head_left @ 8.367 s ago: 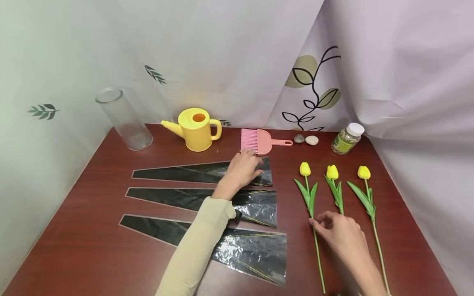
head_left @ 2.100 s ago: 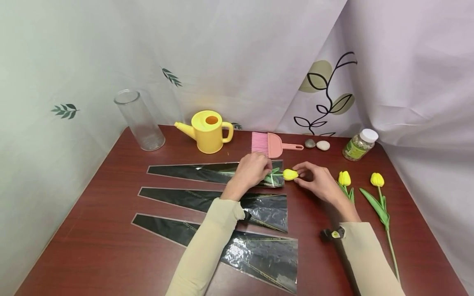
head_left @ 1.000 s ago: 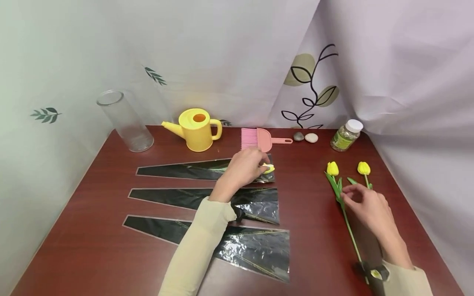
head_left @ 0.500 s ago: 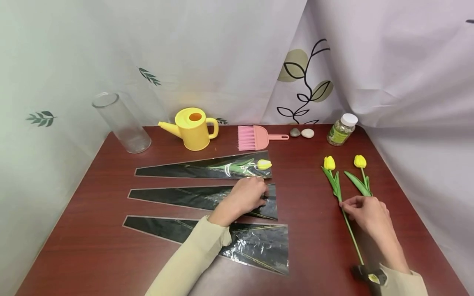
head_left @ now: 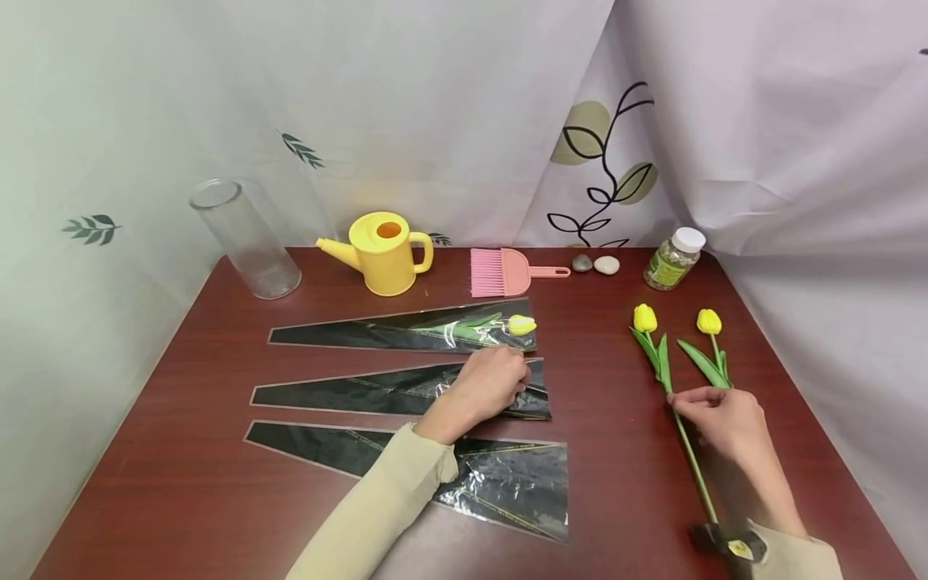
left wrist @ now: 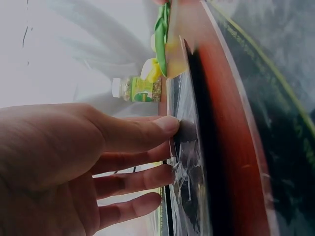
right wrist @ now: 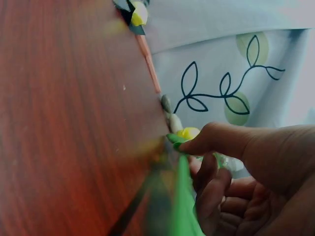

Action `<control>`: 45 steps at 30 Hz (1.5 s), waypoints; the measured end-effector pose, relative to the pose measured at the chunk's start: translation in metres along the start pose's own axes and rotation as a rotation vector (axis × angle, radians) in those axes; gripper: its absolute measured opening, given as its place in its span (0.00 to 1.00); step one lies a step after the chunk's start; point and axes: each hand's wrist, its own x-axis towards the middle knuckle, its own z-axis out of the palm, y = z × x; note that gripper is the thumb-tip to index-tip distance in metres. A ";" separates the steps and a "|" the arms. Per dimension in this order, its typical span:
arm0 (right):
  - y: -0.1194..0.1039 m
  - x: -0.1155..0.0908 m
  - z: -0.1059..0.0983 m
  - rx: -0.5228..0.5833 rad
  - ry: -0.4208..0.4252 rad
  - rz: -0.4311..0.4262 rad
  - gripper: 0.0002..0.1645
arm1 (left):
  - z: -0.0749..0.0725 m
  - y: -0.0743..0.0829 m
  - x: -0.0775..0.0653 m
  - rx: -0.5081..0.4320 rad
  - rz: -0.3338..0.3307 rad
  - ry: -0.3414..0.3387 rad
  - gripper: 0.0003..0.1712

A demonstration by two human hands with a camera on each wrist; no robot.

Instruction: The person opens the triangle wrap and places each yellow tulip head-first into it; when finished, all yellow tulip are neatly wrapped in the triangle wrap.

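At the bench (head_left: pixel 167 475), a person's right hand (head_left: pixel 728 419) pinches a yellow tulip (head_left: pixel 664 366), bloom toward eleven o'clock, stem toward five; the left hand (head_left: pixel 486 383), at nine o'clock from it, pinches the middle dark wrapper (head_left: pixel 399 391) near its wide three-o'clock end.

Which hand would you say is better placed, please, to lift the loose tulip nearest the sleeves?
Probably the right hand: it pinches that tulip, whereas the left hand is well away from it, touching the middle sleeve.
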 end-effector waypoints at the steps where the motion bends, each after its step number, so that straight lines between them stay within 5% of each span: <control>1: -0.001 0.000 -0.001 0.047 0.001 0.005 0.22 | 0.000 0.000 0.000 -0.002 -0.001 0.005 0.15; 13: -0.008 0.008 -0.006 0.431 -0.077 -0.011 0.22 | -0.001 0.001 0.003 -0.001 0.023 0.035 0.12; 17: -0.011 0.011 -0.004 0.504 -0.089 0.003 0.18 | 0.000 0.001 0.003 0.009 0.019 0.036 0.10; 26: -0.011 0.014 -0.003 0.851 -0.167 0.000 0.04 | -0.002 0.002 0.003 0.002 -0.004 0.006 0.09; 32: -0.006 0.011 -0.004 1.054 -0.132 0.001 0.10 | -0.002 0.002 0.003 -0.002 -0.002 0.009 0.07; 38: 0.003 0.007 -0.001 1.142 -0.032 0.012 0.07 | -0.002 0.000 0.002 -0.015 -0.003 0.028 0.07; 45: 0.006 0.004 0.009 1.175 -0.024 0.011 0.05 | -0.001 0.001 0.002 -0.010 -0.003 0.048 0.05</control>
